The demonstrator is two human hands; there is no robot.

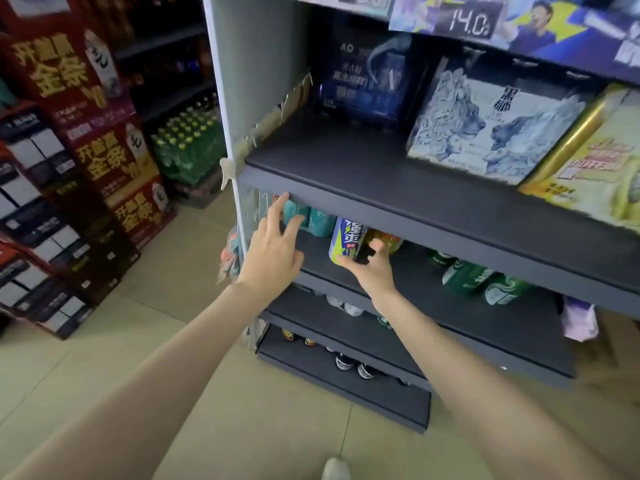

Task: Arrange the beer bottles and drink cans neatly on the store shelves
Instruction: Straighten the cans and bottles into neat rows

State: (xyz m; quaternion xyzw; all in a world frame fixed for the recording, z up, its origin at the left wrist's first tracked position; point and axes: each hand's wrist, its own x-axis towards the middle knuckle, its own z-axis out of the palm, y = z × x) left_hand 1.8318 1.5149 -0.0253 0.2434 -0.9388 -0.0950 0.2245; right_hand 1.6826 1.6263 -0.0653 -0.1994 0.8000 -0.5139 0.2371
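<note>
Head view: we reach both hands, left hand (pixel 273 249) spread and empty, right hand (pixel 372 268) spread just short of the yellow-green drink can (pixel 347 239), apparently to straighten it on the second shelf (pixel 433 296).

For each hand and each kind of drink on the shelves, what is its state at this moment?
left hand: open, fingers spread, reaching toward the teal cans
right hand: fingers spread, touching the lime can
lime can: upright
teal cans: upright, side by side
green cans: standing in a group
</note>
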